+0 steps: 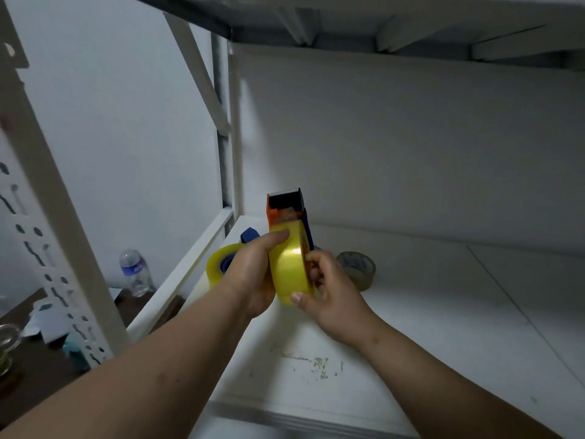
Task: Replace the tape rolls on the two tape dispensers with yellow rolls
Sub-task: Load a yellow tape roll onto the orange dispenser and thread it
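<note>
An orange and blue tape dispenser is held upright above the white shelf, its black cutter end pointing up. A yellow tape roll sits on it. My left hand grips the roll and dispenser from the left, thumb on the roll's top. My right hand holds the roll's right side, thumb under its lower edge. Behind my left hand lies a second dispenser, blue, with another yellow roll on it. A clear, greyish tape roll lies on the shelf to the right.
The white shelf board has a scuffed patch near its front. White rack uprights stand at the left, and another shelf hangs overhead. A plastic water bottle and small items rest on a dark surface lower left.
</note>
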`<action>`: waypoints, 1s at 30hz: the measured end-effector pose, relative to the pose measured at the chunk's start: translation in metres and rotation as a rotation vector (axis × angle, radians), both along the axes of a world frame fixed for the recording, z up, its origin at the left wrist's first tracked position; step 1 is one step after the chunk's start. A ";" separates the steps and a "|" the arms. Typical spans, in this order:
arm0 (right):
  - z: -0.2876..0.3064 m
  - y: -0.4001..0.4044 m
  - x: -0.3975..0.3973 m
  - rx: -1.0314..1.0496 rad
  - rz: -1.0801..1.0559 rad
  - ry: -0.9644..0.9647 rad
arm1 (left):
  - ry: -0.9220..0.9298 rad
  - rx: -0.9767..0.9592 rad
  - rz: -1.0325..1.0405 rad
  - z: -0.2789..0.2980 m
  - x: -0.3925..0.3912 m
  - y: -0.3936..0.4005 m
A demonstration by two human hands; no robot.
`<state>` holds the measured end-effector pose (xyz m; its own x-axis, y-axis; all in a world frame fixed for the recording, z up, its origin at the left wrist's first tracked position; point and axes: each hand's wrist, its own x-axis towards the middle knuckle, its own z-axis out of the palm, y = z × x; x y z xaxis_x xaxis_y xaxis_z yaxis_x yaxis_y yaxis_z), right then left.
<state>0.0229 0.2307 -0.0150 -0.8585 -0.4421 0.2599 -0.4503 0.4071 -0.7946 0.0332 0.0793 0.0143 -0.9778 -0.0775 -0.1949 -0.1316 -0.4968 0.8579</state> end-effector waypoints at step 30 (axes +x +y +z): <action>0.035 -0.041 0.000 0.690 -0.464 0.482 | 0.091 -0.428 -0.117 -0.045 0.045 -0.019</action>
<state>0.0226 0.1892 0.0197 -0.8554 -0.2731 0.4401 -0.3422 0.9358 -0.0846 0.0781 0.0604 -0.0308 -0.9964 -0.0206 -0.0822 -0.0803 -0.0812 0.9935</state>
